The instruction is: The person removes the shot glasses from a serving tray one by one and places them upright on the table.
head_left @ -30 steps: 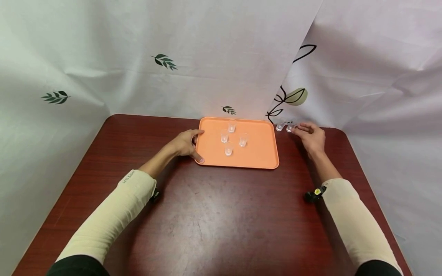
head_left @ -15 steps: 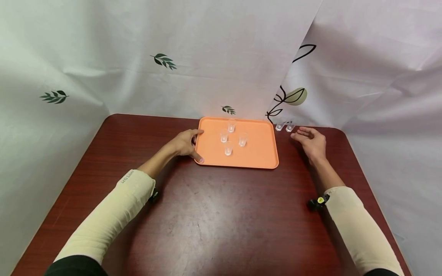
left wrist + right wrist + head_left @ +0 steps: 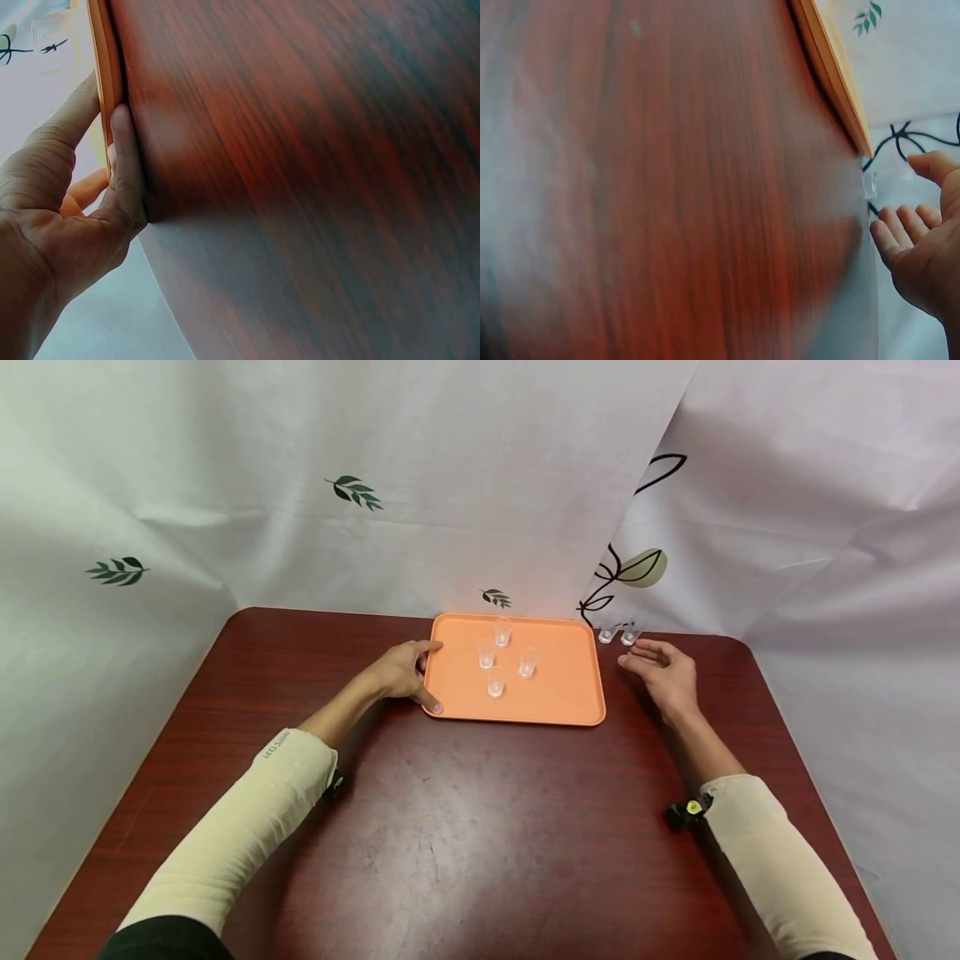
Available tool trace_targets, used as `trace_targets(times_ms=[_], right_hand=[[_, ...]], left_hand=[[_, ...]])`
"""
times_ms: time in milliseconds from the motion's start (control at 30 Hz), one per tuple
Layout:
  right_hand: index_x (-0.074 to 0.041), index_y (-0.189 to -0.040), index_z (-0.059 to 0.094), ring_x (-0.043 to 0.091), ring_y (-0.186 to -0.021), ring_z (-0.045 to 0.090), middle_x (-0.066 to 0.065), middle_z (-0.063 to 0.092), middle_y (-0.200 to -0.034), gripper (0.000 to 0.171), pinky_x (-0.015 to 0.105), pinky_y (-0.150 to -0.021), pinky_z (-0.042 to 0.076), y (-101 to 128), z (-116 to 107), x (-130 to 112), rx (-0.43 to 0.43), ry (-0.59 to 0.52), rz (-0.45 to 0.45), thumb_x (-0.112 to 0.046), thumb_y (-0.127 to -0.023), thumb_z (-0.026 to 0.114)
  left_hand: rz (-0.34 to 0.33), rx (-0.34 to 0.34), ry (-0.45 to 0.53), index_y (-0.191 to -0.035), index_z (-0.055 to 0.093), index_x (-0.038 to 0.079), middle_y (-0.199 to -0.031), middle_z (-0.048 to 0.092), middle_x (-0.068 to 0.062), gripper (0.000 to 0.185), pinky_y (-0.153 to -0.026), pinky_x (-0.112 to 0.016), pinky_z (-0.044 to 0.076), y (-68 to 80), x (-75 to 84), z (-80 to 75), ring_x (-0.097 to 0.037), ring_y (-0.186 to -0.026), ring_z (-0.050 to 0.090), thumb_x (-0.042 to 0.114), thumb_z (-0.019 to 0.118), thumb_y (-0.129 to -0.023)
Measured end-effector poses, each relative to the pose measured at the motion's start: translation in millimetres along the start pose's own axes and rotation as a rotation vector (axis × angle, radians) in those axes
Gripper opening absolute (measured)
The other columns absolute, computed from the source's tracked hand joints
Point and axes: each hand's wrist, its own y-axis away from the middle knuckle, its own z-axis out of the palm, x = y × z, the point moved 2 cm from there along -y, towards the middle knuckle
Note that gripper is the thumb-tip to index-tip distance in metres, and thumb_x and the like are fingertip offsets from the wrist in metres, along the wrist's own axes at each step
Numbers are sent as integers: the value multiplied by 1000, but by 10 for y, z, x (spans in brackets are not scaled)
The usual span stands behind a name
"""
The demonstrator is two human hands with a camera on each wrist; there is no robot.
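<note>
An orange tray lies flat near the table's back edge. My left hand grips its left edge; the left wrist view has the fingers and thumb on both sides of the rim. Several small clear plastic cups stand upright on the tray. Two more clear cups stand on the table right of the tray, one close to its corner and another beside it. Just in front of this second cup is my right hand, thumb and fingers apart, holding nothing. Whether a fingertip touches the cup I cannot tell.
The dark red wooden table extends in front of the tray. A pale cloth with leaf prints hangs right behind the table's back edge and along both sides. Both forearms wear light sleeves.
My right hand drew back slightly from the right-hand cup, its fingers spreading, then shifted left to sit in front of it. The left hand and the tray stay put.
</note>
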Motion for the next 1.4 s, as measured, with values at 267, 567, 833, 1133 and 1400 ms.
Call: trace_targets(times_ms=[267, 567, 833, 1133, 1400], right_hand=[[13, -141, 68, -7, -94, 76, -12, 81, -103, 53, 11, -87, 60, 131, 236, -87, -68, -66, -73, -1, -94, 88], [17, -143, 66, -6, -96, 77, -7, 84, -108, 55, 14, -87, 62, 209, 482, -192, -147, -94, -129, 0, -95, 87], [16, -143, 66, -3, -96, 78, 17, 80, -124, 55, 17, -89, 63, 235, 718, -252, -197, -108, -113, 0, -95, 88], [8, -143, 71, 2, -105, 76, 31, 75, -140, 54, 11, -92, 58, 268, 984, -300, -271, 34, -123, -10, -95, 91], [6, -146, 69, 37, -130, 76, 28, 74, -141, 61, 13, -90, 59, 283, 1191, -296, -328, 31, -109, -9, -91, 94]], left_hand=[[3, 4, 6, -174, 43, 11, -128, 57, -17, 128, -99, -41, 49, 39, 37, 3, -29, -113, 55, 25, 113, -68], [5, 16, 12, -174, 42, 10, -129, 57, -18, 126, -101, -42, 48, 29, 31, 10, -31, -115, 55, 20, 112, -69], [10, 23, -5, -173, 43, 9, -125, 56, -16, 127, -95, -38, 49, 49, 36, -5, -28, -107, 55, 21, 112, -68], [5, 20, 14, -174, 43, 9, -127, 56, -18, 127, -98, -41, 48, 40, 35, 6, -30, -111, 55, 19, 112, -68], [6, 13, 24, -174, 43, 9, -127, 57, -18, 127, -99, -41, 48, 34, 44, 9, -30, -113, 54, 19, 112, -68]])
